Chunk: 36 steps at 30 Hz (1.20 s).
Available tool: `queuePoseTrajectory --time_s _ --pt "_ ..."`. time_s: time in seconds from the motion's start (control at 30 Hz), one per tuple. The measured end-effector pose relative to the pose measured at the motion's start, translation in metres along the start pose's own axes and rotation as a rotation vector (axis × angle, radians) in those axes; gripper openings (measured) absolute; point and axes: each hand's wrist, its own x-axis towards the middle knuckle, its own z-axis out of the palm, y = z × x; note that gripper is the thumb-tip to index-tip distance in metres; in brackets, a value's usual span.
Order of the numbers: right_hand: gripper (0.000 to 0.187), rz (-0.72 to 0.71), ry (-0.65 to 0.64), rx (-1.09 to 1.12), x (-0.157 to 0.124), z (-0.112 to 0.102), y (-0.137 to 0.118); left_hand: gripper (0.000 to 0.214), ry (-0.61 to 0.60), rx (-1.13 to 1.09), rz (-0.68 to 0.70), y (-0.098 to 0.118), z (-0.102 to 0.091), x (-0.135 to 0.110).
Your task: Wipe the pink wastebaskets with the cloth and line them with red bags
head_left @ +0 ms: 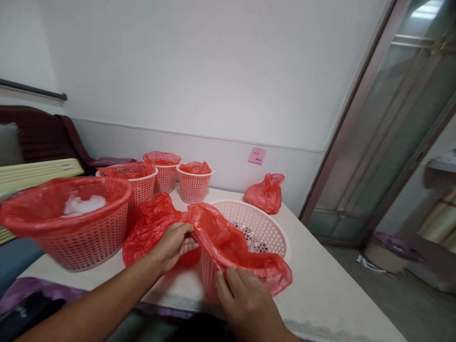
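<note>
A pink perforated plastic basket (262, 212) stands near the table's front edge, with a red plastic bag (231, 237) drawn over the near part of its rim. My left hand (177, 244) pinches the bag at the basket's left side. At the near rim my right hand (245, 297) has its fingers closed on the same bag. The basket's far rim and part of its holed bottom are uncovered. Left of it, touching or nearly touching my left hand, lies a crumpled red bag (151, 225); I cannot tell whether the two bags are joined.
A large basket (92, 242) lined in red, with something white inside, stands at left. Several smaller lined baskets (195, 187) are behind it. A knotted red bag (265, 194) sits on the table (320, 266) by the wall. A lidded bin (390, 251) is on the floor at right.
</note>
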Motion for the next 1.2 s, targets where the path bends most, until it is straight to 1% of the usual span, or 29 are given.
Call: queuePoseTrajectory --time_s 0.17,0.3,0.4,0.5,0.63,0.67,0.7,0.8,0.83,0.93,1.03,1.1,1.13,1.17,1.2 --pt "0.019 0.002 -0.02 0.033 -0.006 0.005 0.001 0.024 -0.005 -0.234 -0.104 -0.015 -0.002 0.0" --pt "0.02 0.012 -0.061 0.054 -0.009 0.003 0.006 0.024 0.01 -0.319 -0.17 -0.027 0.001 0.009" --pt "0.022 0.021 -0.092 0.057 -0.017 0.004 0.009 0.025 0.007 -0.354 -0.184 -0.033 0.005 0.015" --pt "0.028 0.054 -0.129 0.068 -0.03 0.008 0.009 0.024 -0.013 -0.377 -0.18 -0.032 0.007 0.015" --pt "0.035 0.097 -0.176 0.084 -0.048 0.01 0.011 0.045 -0.049 -0.355 -0.183 -0.022 0.005 0.007" --pt "0.036 0.107 -0.189 0.088 -0.051 0.01 0.012 0.046 -0.066 -0.331 -0.174 -0.019 0.004 0.005" --pt "0.036 0.117 -0.202 0.096 -0.054 0.01 0.013 0.041 -0.085 -0.299 -0.153 -0.017 0.004 0.004" --pt "0.036 0.143 -0.277 0.131 -0.061 0.009 0.015 0.01 -0.128 -0.197 -0.077 -0.016 0.003 0.0" --pt "0.035 0.15 -0.302 0.145 -0.063 0.008 0.015 0.005 -0.128 -0.179 -0.061 -0.018 0.003 0.0" --pt "0.03 0.19 -0.368 0.221 -0.067 0.002 0.017 0.014 -0.103 -0.183 -0.066 -0.022 0.002 -0.002" --pt "0.028 0.293 -0.395 0.436 -0.066 -0.011 0.021 0.018 -0.062 -0.224 -0.066 -0.026 0.001 -0.002" --pt "0.021 0.402 -0.374 0.605 -0.066 -0.019 0.025 0.02 -0.045 -0.259 -0.064 -0.028 0.0 -0.001" --pt "0.017 0.48 -0.365 0.674 -0.068 -0.021 0.027 0.021 -0.042 -0.275 -0.063 -0.03 -0.001 -0.001" --pt "0.017 0.582 -0.364 0.739 -0.07 -0.022 0.03 0.022 -0.043 -0.291 -0.063 -0.031 -0.001 0.0" --pt "0.021 0.707 -0.378 0.811 -0.075 -0.022 0.032 0.022 -0.045 -0.305 -0.064 -0.033 -0.002 0.001"
